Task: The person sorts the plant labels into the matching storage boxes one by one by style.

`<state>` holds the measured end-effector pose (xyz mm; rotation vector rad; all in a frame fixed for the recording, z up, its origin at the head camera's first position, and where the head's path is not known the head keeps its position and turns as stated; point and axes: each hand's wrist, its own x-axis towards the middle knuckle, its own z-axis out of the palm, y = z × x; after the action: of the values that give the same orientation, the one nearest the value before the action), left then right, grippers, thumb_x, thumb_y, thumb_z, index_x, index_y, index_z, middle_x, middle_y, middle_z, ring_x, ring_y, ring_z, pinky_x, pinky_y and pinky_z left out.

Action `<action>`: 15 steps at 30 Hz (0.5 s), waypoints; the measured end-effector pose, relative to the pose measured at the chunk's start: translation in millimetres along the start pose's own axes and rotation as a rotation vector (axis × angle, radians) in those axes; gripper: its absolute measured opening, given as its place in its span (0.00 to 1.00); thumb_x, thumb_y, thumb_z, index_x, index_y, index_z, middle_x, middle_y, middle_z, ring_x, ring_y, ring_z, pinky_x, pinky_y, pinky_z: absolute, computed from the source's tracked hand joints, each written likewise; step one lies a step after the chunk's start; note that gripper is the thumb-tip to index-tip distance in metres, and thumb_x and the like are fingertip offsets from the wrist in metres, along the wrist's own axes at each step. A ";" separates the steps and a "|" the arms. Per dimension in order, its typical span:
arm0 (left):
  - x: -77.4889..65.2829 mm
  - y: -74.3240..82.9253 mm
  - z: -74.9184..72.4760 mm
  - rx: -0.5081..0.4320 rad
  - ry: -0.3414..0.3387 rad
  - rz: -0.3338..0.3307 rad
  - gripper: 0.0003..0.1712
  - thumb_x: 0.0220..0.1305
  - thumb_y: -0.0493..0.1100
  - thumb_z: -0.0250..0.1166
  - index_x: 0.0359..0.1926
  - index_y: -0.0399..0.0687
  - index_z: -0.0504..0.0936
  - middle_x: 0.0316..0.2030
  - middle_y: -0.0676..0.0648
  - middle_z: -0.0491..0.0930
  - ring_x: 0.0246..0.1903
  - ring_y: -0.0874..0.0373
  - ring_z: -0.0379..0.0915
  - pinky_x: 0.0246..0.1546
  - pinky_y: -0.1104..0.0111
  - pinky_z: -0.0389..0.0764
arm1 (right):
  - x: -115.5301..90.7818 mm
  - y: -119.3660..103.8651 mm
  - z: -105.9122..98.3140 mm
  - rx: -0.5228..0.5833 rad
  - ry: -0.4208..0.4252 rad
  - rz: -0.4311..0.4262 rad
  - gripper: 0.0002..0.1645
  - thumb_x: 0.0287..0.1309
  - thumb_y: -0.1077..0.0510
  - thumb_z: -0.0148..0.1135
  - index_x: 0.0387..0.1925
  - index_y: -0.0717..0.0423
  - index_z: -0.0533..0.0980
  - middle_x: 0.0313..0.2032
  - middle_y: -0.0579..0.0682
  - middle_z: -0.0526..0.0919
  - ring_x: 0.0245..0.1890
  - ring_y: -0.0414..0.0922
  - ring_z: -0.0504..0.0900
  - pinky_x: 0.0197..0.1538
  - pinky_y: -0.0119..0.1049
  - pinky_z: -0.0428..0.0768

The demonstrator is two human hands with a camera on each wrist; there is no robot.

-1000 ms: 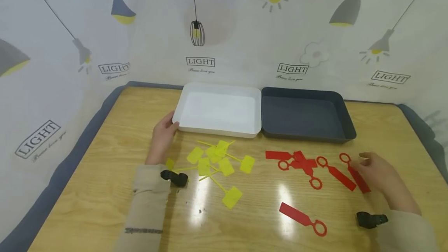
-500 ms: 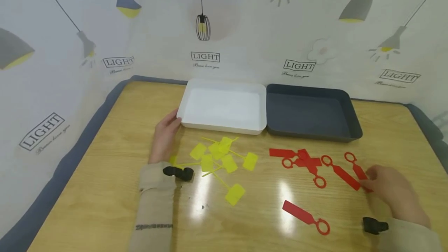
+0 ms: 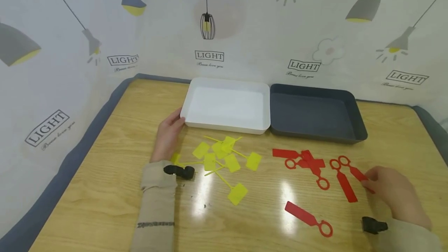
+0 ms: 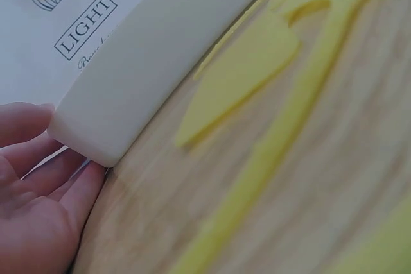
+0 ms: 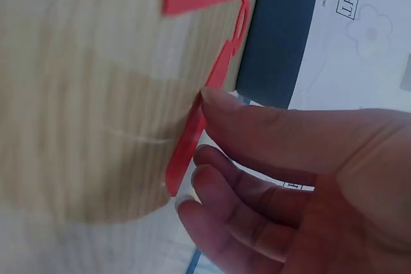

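My right hand (image 3: 397,189) pinches the plate end of a red ring tag (image 3: 357,174) between thumb and fingers. In the right wrist view, that tag (image 5: 186,149) is tilted, its lower end off the tabletop. Its ring overlaps the ring of a neighbouring red tag (image 3: 346,187). Several more red tags (image 3: 309,161) overlap to the left, and one (image 3: 301,214) lies nearer me. My left hand (image 3: 169,133) holds the front left corner of a white tray (image 3: 227,128); the left wrist view shows its fingers (image 4: 64,171) against that corner. Yellow cable-tie tags (image 3: 210,161) lie beside this hand.
A dark grey tray (image 3: 318,137) stands against the white tray's right side. Both stand at the back of the wooden table (image 3: 105,166), before a lamp-printed cloth (image 3: 252,22).
My right hand has moved toward me along the red tag and now pinches its plate end. The neighbouring red tag has swung round, its ring now under or over the held one's. The left hand stays put.
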<state>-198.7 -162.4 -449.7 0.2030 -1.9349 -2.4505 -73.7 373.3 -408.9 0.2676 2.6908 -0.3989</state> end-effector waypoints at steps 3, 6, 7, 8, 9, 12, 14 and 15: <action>0.7 1.8 -2.6 0.010 0.003 -0.005 0.23 0.63 0.35 0.53 0.60 0.41 0.66 0.60 0.45 0.64 0.59 0.59 0.59 0.56 0.71 0.64 | 4.1 -3.5 -0.9 0.045 -0.024 -0.019 0.24 0.45 0.53 0.66 0.38 0.70 0.75 0.29 0.55 0.79 0.28 0.48 0.74 0.31 0.46 0.72; 1.3 2.4 -4.4 0.024 -0.003 -0.007 0.23 0.64 0.36 0.53 0.60 0.42 0.66 0.60 0.46 0.64 0.59 0.59 0.59 0.57 0.70 0.63 | 7.2 -5.9 0.0 0.080 -0.067 -0.005 0.28 0.46 0.50 0.66 0.41 0.70 0.73 0.31 0.56 0.78 0.31 0.49 0.75 0.33 0.46 0.72; 1.6 2.1 -4.7 0.031 -0.004 -0.004 0.23 0.64 0.36 0.53 0.60 0.42 0.67 0.60 0.46 0.64 0.59 0.60 0.59 0.57 0.70 0.63 | 8.3 -6.0 0.0 0.085 -0.079 0.000 0.29 0.46 0.49 0.66 0.41 0.70 0.72 0.32 0.57 0.78 0.31 0.49 0.75 0.33 0.46 0.72; 1.7 1.6 -4.9 0.035 -0.005 -0.003 0.23 0.64 0.37 0.53 0.60 0.43 0.67 0.60 0.47 0.64 0.58 0.60 0.59 0.57 0.71 0.63 | 9.0 -5.6 0.4 0.086 -0.085 0.000 0.30 0.46 0.48 0.66 0.41 0.70 0.72 0.33 0.58 0.78 0.31 0.49 0.75 0.33 0.46 0.72; 1.9 1.0 -4.8 0.035 -0.005 -0.004 0.22 0.64 0.37 0.53 0.60 0.43 0.67 0.59 0.47 0.65 0.58 0.60 0.60 0.56 0.71 0.64 | 9.5 -4.9 0.6 0.083 -0.090 -0.001 0.30 0.46 0.48 0.66 0.41 0.70 0.72 0.33 0.58 0.78 0.31 0.49 0.75 0.33 0.46 0.72; 1.8 -1.9 -3.4 0.033 -0.014 -0.006 0.22 0.63 0.38 0.54 0.59 0.44 0.68 0.59 0.48 0.66 0.58 0.61 0.60 0.56 0.71 0.64 | 10.0 -0.6 0.6 0.068 -0.092 -0.013 0.30 0.46 0.48 0.66 0.40 0.71 0.72 0.32 0.58 0.78 0.30 0.48 0.75 0.33 0.46 0.73; 0.6 -4.4 -2.1 0.023 -0.017 -0.021 0.22 0.63 0.39 0.54 0.59 0.44 0.68 0.59 0.48 0.66 0.57 0.61 0.61 0.56 0.71 0.64 | 9.5 2.9 1.0 0.067 -0.098 -0.014 0.31 0.46 0.47 0.65 0.40 0.72 0.71 0.31 0.57 0.79 0.29 0.47 0.76 0.33 0.45 0.73; 0.1 -5.2 -1.5 0.018 -0.016 -0.026 0.22 0.63 0.39 0.54 0.59 0.44 0.68 0.59 0.48 0.65 0.58 0.61 0.60 0.56 0.71 0.64 | 9.5 3.9 1.2 0.071 -0.100 -0.010 0.32 0.46 0.47 0.66 0.40 0.72 0.71 0.31 0.56 0.79 0.29 0.46 0.76 0.33 0.45 0.73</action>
<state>-198.3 -162.6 -455.1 0.2102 -1.9739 -2.4593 -80.9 377.8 -414.8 0.2483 2.5840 -0.4980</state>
